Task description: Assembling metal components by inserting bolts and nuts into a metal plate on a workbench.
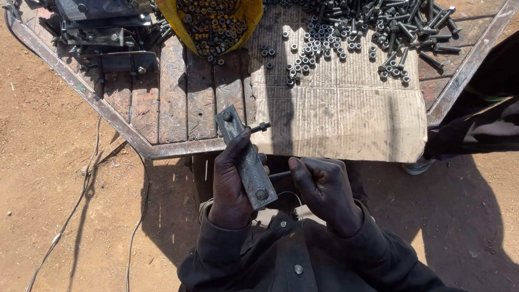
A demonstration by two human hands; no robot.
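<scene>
So the left hand (232,181) clamps a flat steel bar (246,159) with both bolts (259,128) in, upper one nutted, while the right hand (321,189) pinches the lower bolt's end.

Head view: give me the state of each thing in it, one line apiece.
Metal bar: held tilted in left hand, one bolt through each end.
Upper bolt: through bar, nut on its end.
Lower bolt: through bar, right hand pinching its end.
Yellow sack: open, full of nuts.
Loose nuts: scattered on cardboard.
Loose bolts: piled.
Brackets: stacked.
</scene>
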